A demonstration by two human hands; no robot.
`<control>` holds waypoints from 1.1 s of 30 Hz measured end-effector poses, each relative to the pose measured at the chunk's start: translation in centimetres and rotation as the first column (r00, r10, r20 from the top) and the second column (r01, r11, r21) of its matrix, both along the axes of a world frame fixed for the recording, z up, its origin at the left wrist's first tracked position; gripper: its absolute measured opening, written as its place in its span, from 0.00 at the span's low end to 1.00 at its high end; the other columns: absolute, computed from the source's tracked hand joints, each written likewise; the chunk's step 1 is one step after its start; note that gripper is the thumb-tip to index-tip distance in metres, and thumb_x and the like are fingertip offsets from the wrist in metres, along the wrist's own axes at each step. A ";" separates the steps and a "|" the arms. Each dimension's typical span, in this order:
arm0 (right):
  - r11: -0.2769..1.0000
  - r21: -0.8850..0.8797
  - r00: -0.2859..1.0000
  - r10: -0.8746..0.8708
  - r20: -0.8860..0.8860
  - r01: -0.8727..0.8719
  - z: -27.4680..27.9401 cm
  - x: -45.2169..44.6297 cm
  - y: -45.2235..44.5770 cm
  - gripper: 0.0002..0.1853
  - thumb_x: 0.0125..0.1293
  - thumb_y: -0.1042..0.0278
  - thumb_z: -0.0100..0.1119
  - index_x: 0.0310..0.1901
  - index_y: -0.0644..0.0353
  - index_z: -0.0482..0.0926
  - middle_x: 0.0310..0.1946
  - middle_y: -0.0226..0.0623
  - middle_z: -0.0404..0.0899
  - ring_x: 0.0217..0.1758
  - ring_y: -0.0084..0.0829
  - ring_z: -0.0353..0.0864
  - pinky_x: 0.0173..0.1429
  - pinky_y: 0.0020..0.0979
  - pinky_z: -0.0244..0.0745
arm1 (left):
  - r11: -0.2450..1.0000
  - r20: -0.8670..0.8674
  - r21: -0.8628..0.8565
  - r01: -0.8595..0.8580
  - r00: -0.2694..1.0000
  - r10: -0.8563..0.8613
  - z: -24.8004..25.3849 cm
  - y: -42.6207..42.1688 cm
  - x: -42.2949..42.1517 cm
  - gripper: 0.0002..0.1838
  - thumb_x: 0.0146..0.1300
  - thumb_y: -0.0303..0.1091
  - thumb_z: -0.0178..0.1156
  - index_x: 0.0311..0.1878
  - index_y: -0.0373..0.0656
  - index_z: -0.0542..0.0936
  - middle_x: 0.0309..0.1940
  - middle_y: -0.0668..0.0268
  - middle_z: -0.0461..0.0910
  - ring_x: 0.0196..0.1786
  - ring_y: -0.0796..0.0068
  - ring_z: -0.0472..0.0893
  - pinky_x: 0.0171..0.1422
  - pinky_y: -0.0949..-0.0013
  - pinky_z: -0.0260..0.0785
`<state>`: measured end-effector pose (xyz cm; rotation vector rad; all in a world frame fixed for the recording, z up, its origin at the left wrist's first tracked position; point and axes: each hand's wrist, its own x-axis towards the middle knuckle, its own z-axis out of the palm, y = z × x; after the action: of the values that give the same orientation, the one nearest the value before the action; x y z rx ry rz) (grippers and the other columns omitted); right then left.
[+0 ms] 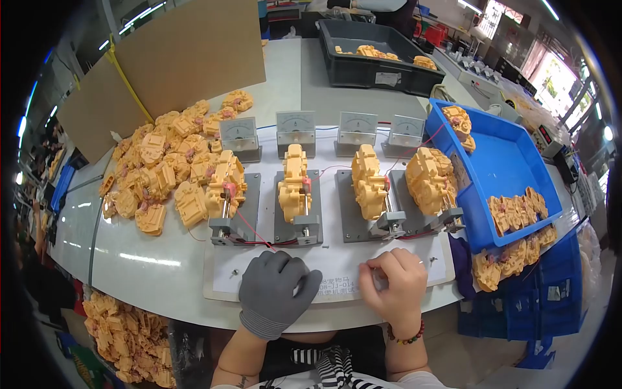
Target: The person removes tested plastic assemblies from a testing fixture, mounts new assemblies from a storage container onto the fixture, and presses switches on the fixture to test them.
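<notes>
My left hand [275,292], in a grey glove, rests with curled fingers on the white board [227,275] at the table's front edge. My right hand [396,282], bare, lies curled on the same board to the right. Whether either hand holds something small is hidden. Beyond them stand grey test fixtures [353,217] in a row, each with a yellow plastic housing, such as the one [295,185] ahead of my left hand and another [370,181] ahead of my right. Thin red wires run among them. Behind the fixtures are analogue meters [296,129].
A pile of yellow housings [155,165] covers the left side before a cardboard sheet [188,58]. At right, a blue tray [499,155] holds housings. A dark bin [382,74] stands at the back. More housings [123,330] sit below left; blue crates [557,292] stand below right.
</notes>
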<state>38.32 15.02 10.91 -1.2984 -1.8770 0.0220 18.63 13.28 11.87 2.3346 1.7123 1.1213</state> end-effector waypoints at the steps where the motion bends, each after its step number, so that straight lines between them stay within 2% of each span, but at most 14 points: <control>1: 1.000 0.006 1.000 0.003 0.007 -0.003 0.0 0.0 0.0 0.07 0.45 0.72 0.66 0.19 0.56 0.75 0.13 0.27 0.66 0.16 0.28 0.66 0.26 0.31 0.58 | 1.000 -0.011 0.010 -0.009 1.000 0.009 0.0 -0.1 0.0 0.09 0.45 0.29 0.68 0.22 0.45 0.75 0.19 0.68 0.71 0.26 0.66 0.72 0.31 0.64 0.65; 3: 1.000 0.028 1.000 0.009 0.022 -0.009 0.0 -0.1 0.1 0.07 0.44 0.72 0.65 0.18 0.55 0.74 0.11 0.25 0.63 0.15 0.28 0.63 0.24 0.31 0.54 | 0.999 -0.031 0.040 -0.026 0.999 0.027 0.0 0.0 0.2 0.09 0.44 0.29 0.68 0.22 0.45 0.75 0.19 0.68 0.71 0.26 0.65 0.72 0.31 0.64 0.65; 9: 0.999 -0.045 0.998 -0.005 0.063 0.008 0.1 0.1 -0.3 0.06 0.45 0.69 0.65 0.21 0.54 0.76 0.16 0.30 0.72 0.19 0.33 0.70 0.27 0.33 0.61 | 0.998 -0.019 0.055 -0.007 1.000 0.008 -0.1 0.1 0.1 0.09 0.44 0.28 0.68 0.23 0.45 0.75 0.19 0.68 0.71 0.25 0.65 0.72 0.31 0.64 0.65; 12: 0.992 -0.037 0.979 0.110 -0.172 -0.118 0.3 1.1 -0.9 0.06 0.45 0.69 0.63 0.26 0.58 0.78 0.21 0.34 0.72 0.24 0.34 0.71 0.31 0.32 0.65 | 0.995 0.017 0.093 0.044 0.999 -0.046 0.0 -0.1 -0.2 0.10 0.42 0.28 0.68 0.24 0.45 0.74 0.22 0.67 0.71 0.26 0.65 0.72 0.30 0.65 0.65; 14: 0.988 0.137 0.923 0.121 -0.366 -0.075 1.5 2.8 -1.3 0.12 0.45 0.70 0.61 0.33 0.63 0.79 0.27 0.40 0.73 0.31 0.36 0.72 0.37 0.31 0.68 | 0.980 0.223 0.138 0.144 0.959 -0.173 1.1 -1.5 -2.2 0.12 0.40 0.29 0.70 0.25 0.45 0.74 0.26 0.66 0.72 0.30 0.64 0.73 0.34 0.65 0.68; 16: 0.963 0.257 0.897 0.040 -0.439 0.083 1.1 6.2 -0.9 0.20 0.49 0.68 0.57 0.45 0.68 0.74 0.40 0.42 0.73 0.42 0.32 0.70 0.50 0.29 0.64 | 0.957 0.280 0.282 -0.068 0.960 -0.014 1.4 -2.7 -5.2 0.16 0.40 0.26 0.64 0.36 0.41 0.74 0.31 0.62 0.72 0.34 0.63 0.73 0.41 0.64 0.68; 18: 0.977 0.099 0.782 -0.086 -0.617 0.186 1.9 7.5 0.6 0.26 0.56 0.62 0.54 0.55 0.66 0.68 0.45 0.41 0.71 0.46 0.29 0.69 0.53 0.29 0.62 | 0.917 0.482 0.209 -0.338 0.852 0.204 2.2 -2.0 -6.8 0.13 0.51 0.30 0.55 0.39 0.35 0.71 0.34 0.60 0.69 0.39 0.66 0.69 0.50 0.66 0.64; 19: 0.991 -0.020 0.756 -0.114 -0.645 0.132 2.1 7.5 1.1 0.28 0.58 0.60 0.52 0.58 0.65 0.66 0.46 0.41 0.71 0.46 0.28 0.69 0.54 0.29 0.62 | 0.945 0.494 0.177 -0.276 0.855 0.158 2.4 -1.0 -7.9 0.17 0.60 0.34 0.52 0.48 0.33 0.71 0.38 0.59 0.71 0.41 0.68 0.70 0.51 0.67 0.64; 21: 0.973 -0.229 0.704 -0.163 -0.692 0.001 2.4 7.5 2.4 0.31 0.62 0.55 0.49 0.64 0.63 0.61 0.49 0.41 0.70 0.48 0.27 0.69 0.54 0.29 0.62 | 0.931 0.514 -0.262 -0.253 0.780 0.356 2.5 0.6 -8.3 0.25 0.67 0.43 0.49 0.59 0.33 0.68 0.46 0.59 0.74 0.45 0.70 0.72 0.54 0.69 0.63; 23: 0.983 -0.171 0.788 -0.053 -0.614 -0.067 1.1 7.7 3.8 0.35 0.64 0.48 0.46 0.68 0.59 0.54 0.54 0.41 0.69 0.51 0.26 0.70 0.57 0.27 0.61 | 0.976 0.646 -0.214 -0.028 0.745 0.163 0.4 2.0 -9.9 0.30 0.69 0.50 0.47 0.63 0.35 0.64 0.49 0.59 0.74 0.47 0.71 0.73 0.55 0.70 0.63; 24: 0.953 -0.222 0.738 0.003 -0.675 -0.206 1.9 7.5 3.4 0.36 0.64 0.47 0.46 0.68 0.60 0.55 0.57 0.42 0.68 0.55 0.28 0.71 0.60 0.29 0.62 | 0.980 0.702 -0.181 0.085 0.709 0.069 0.1 2.5 -10.3 0.32 0.69 0.53 0.46 0.66 0.35 0.62 0.51 0.59 0.74 0.48 0.72 0.73 0.55 0.70 0.63; 27: 0.956 -0.115 0.524 0.046 -0.850 -0.270 2.3 7.0 3.7 0.37 0.63 0.47 0.47 0.68 0.60 0.55 0.59 0.44 0.67 0.59 0.30 0.71 0.62 0.32 0.64 | 0.952 0.792 -0.187 0.243 0.610 0.000 0.4 2.4 -10.7 0.34 0.69 0.56 0.45 0.67 0.36 0.60 0.54 0.57 0.74 0.50 0.72 0.75 0.57 0.70 0.63; 30: 0.932 -0.053 0.447 0.122 -0.886 -0.358 2.6 7.2 3.3 0.40 0.61 0.47 0.46 0.69 0.65 0.53 0.39 0.32 0.74 0.50 0.23 0.73 0.57 0.24 0.63 | 0.974 0.726 -0.081 0.212 0.682 -0.088 0.2 2.2 -10.5 0.31 0.73 0.52 0.41 0.67 0.35 0.60 0.53 0.59 0.74 0.47 0.74 0.75 0.58 0.70 0.63; 33: 0.903 -0.081 0.432 0.122 -0.894 -0.422 1.9 8.7 3.4 0.42 0.60 0.45 0.47 0.69 0.66 0.54 0.24 0.25 0.69 0.40 0.19 0.71 0.49 0.21 0.63 | 0.958 0.789 -0.129 0.258 0.611 -0.058 0.6 2.0 -10.4 0.38 0.66 0.57 0.49 0.68 0.37 0.58 0.53 0.54 0.73 0.50 0.70 0.75 0.57 0.69 0.64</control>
<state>47.05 18.42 12.80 -0.8319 -1.1244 1.0195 8.22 15.27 12.50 1.4343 1.1727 1.4876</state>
